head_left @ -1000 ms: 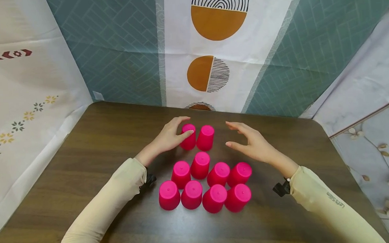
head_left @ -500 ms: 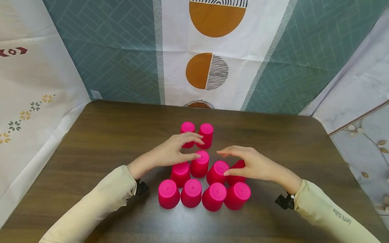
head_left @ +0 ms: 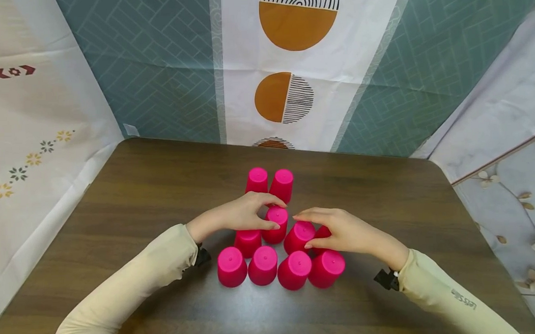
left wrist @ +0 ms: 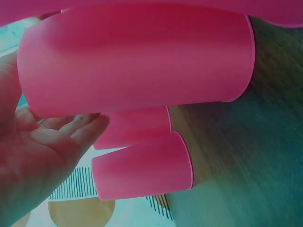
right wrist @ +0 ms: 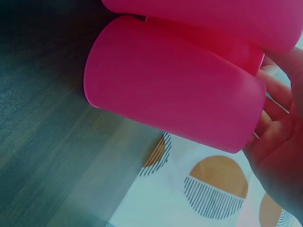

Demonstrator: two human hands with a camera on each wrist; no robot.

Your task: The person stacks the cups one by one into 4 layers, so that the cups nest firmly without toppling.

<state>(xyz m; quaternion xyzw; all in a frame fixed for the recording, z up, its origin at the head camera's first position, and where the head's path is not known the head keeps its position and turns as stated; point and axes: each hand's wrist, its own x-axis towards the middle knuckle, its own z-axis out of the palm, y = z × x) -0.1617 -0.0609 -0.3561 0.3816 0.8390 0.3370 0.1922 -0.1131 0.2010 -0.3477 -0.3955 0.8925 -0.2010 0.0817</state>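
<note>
Left hand [head_left: 240, 216] curls its fingers over an upturned pink plastic cup [head_left: 276, 224] in the middle row on the dark wood table [head_left: 118, 201]. Right hand [head_left: 340, 231] pinches the neighbouring cup [head_left: 302, 236]. Risk: the cups stand tightly packed, so a lifted one could clip and tip those beside it.

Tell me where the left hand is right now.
In the head view, the left hand sits left of centre on the table, fingers curled round the upside-down pink cup just nearer than the far pair of cups.
</note>
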